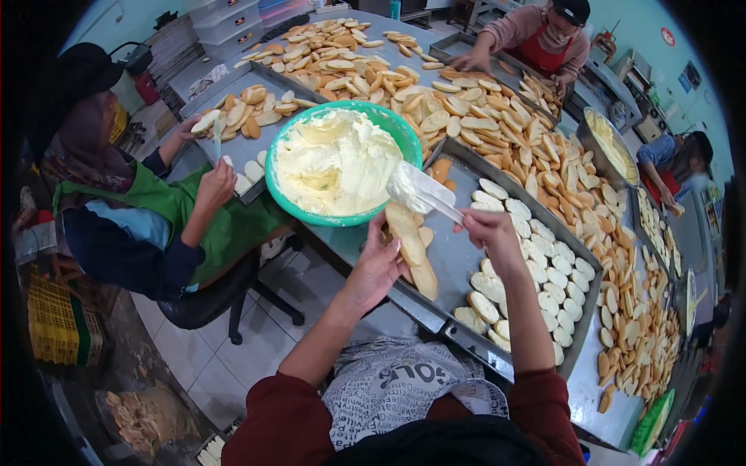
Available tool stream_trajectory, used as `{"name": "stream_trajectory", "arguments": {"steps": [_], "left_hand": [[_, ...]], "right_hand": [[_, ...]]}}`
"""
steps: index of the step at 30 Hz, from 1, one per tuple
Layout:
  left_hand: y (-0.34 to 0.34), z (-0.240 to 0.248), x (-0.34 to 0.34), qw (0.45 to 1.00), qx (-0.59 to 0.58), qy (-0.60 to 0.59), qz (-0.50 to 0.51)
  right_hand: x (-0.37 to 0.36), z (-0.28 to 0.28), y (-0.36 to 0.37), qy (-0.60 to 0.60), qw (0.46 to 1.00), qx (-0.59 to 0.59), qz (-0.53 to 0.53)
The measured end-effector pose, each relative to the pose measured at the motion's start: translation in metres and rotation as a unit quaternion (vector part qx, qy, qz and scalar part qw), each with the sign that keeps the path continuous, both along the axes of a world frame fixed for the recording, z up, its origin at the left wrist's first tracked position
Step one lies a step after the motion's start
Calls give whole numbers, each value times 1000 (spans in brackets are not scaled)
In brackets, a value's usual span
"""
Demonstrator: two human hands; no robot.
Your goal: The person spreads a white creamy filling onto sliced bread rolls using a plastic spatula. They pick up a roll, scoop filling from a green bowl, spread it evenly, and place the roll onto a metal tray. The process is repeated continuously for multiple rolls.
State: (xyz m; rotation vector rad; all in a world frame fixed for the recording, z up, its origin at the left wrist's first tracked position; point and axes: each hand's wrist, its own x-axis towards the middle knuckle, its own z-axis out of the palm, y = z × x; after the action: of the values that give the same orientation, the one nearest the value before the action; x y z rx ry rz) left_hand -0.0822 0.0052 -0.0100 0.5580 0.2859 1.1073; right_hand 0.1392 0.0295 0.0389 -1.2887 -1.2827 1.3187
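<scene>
Some bread [406, 233] was clasped in left grip [379, 264]; right grip [489, 234] held cream-coated spatula [440, 203]; flat, even strokes seemed best.

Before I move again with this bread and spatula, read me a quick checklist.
1. Bread secure: ok, the left hand holds the bread beside the bowl.
2. Spatula secure: ok, the right hand has its grip on the spatula.
3. Cream supply: ok, plenty of pale cream shows in the bowl.
4. Spatula loaded: ok, its broad end carries cream.
5. Spatula clear of the bowl: cannot tell, it overlaps the rim in this view.
6. Tray space: ok, bare metal of the tray shows left of the coated slices.
</scene>
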Motion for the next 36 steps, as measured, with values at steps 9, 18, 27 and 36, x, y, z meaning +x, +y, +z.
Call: {"name": "stream_trajectory", "arguments": {"steps": [9,18,27,36], "left_hand": [[1,5,18,998,-29,-32,-39],[1,0,33,1000,-8,-8,-19],[4,5,33,1000,0,4,-4],[8,4,45,997,57,51,-25]], "right_hand": [[-1,-35,-91,-145,925,302,-178],[-6,-53,-115,-294,837,409,-215],[30,-23,-146,-414,767,435,-226],[32,-3,-162,-465,761,424,-157]]}}
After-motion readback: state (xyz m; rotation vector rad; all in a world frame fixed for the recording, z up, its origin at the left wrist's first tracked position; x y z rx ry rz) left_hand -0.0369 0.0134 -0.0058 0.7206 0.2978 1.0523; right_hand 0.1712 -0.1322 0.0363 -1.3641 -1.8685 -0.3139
